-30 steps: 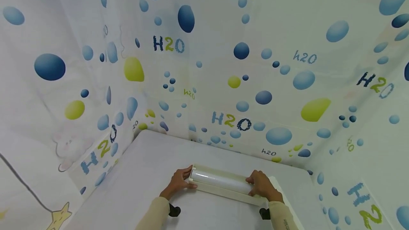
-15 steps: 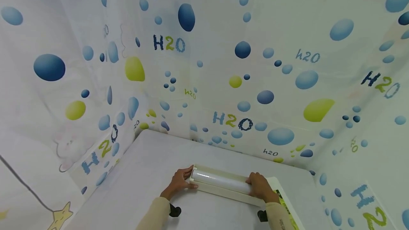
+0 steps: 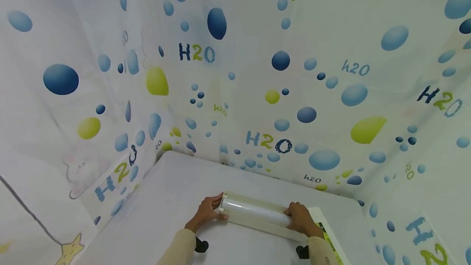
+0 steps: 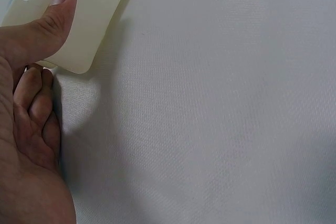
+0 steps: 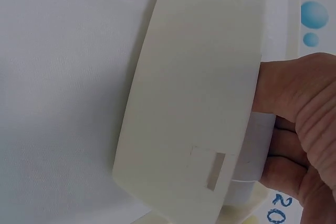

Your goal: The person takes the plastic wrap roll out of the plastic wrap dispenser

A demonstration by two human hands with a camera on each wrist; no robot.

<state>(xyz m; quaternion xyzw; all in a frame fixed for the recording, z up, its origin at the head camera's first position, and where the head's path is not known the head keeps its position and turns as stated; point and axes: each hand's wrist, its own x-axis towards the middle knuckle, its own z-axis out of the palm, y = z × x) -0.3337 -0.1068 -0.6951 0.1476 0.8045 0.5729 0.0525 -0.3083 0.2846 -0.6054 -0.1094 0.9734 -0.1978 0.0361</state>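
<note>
A roll of cling film [image 3: 254, 211] lies in a long off-white dispenser case [image 3: 257, 225] on the white surface. My left hand [image 3: 207, 211] holds the case's left end, thumb on its front face and fingers at the end. In the left wrist view, the thumb presses on the case's corner [image 4: 79, 51], the other fingers curled below. My right hand [image 3: 302, 218] grips the roll near its right end, its thumb reaching in behind the front wall. The right wrist view shows that wall [image 5: 184, 93] with a small slot, and the roll [image 5: 257, 145] against the fingers. The roll's right end is hidden by the hand.
A flat off-white panel [image 3: 333, 242] with a yellow-green label lies to the right of the case, partly under my right forearm. White curtains [image 3: 239, 77] with printed bubbles and lettering surround the table [image 3: 165, 183]. Black straps' mounts [image 3: 201, 245] sit at my wrists.
My right hand has turned slightly, its thumb tucking in behind the front wall, and the label on the right-hand panel has come into view. The left hand keeps its hold.
</note>
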